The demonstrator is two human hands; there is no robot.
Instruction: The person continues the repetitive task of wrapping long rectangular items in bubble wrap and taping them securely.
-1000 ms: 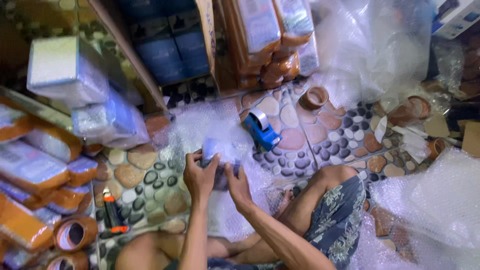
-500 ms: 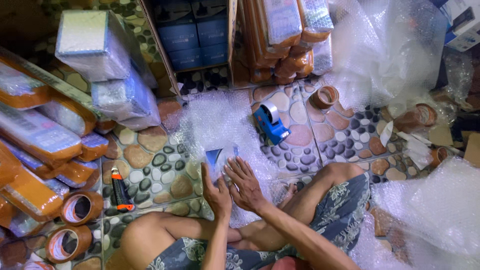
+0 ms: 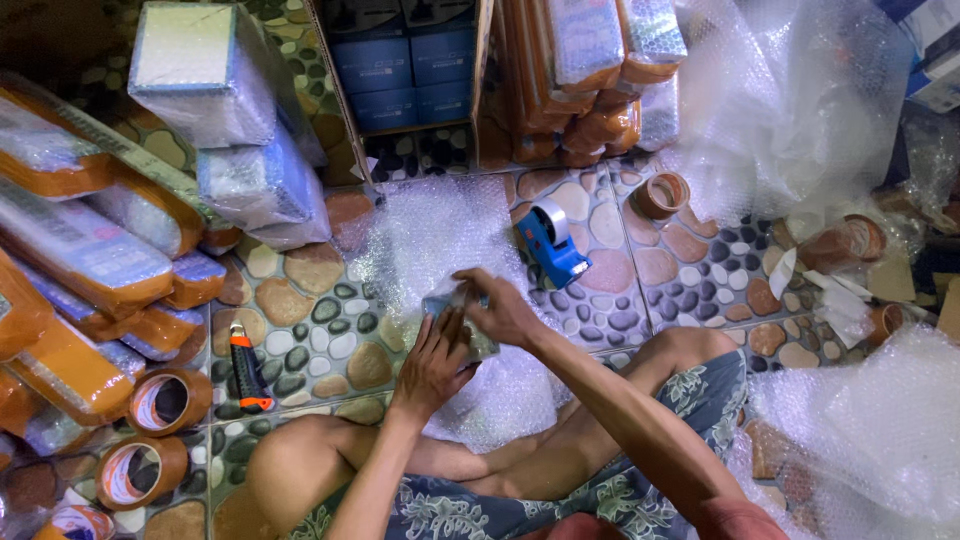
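While the person sat cross-legged on the pebble-patterned tile floor (image 3: 330, 330), both hands worked on a small flat box (image 3: 452, 318) that lay on a sheet of bubble wrap (image 3: 430, 235) spread in front of the knees. The left hand (image 3: 432, 362) lay over the near part of the box, its fingers stretched and pressing down on it. The right hand (image 3: 503, 310) came from the other side, and its fingers were pinching the upper edge of the box together with some of the wrap; I cannot tell how tightly they closed. Just beyond the right hand a blue tape dispenser (image 3: 548, 240) stood on the floor, touching the edge of the bubble wrap. To the left of the hands an orange and black utility knife (image 3: 245, 365) lay on the tiles, well apart from the box. Near it, by the left knee, two rolls of brown packing tape (image 3: 165, 402) lay flat. Many parcels already wrapped in bubble wrap and brown tape (image 3: 85, 250) were piled along the left side, and more of them leaned at the top beside an open carton with dark blue boxes (image 3: 405, 65). One more brown tape roll (image 3: 662, 194) lay near the loose heaps of bubble wrap (image 3: 790, 100) on the right.
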